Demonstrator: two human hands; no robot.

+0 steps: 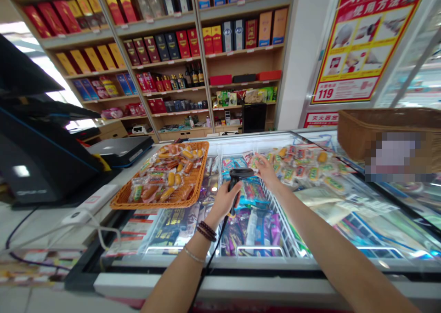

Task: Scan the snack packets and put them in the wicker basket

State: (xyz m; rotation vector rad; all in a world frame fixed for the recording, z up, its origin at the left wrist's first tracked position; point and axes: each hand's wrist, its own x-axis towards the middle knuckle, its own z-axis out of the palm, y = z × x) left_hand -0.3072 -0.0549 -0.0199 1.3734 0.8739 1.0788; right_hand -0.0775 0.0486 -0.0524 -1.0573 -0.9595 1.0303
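Observation:
My left hand [226, 198] is wrapped round the handle of a black barcode scanner [241, 172], whose head points right toward my other hand. Its cable runs down beside my left wrist, which wears dark beads and a thin bracelet. My right hand [266, 169] has its fingers pinched at a small clear-wrapped snack packet [254, 162], just right of the scanner head. More wrapped snacks [299, 159] lie on the freezer glass to the right of it. An orange wicker basket [156, 206] of wrapped sausage-like snacks stands left of my hands.
Below my hands is a glass-topped freezer [213, 260] with wire baskets of colourful packs. A brown basket [354, 133] stands at the right. At the left are a dark checkout machine [41, 152], a flat scale [120, 150] and white cables. Shelves of boxes [165, 65] rise behind.

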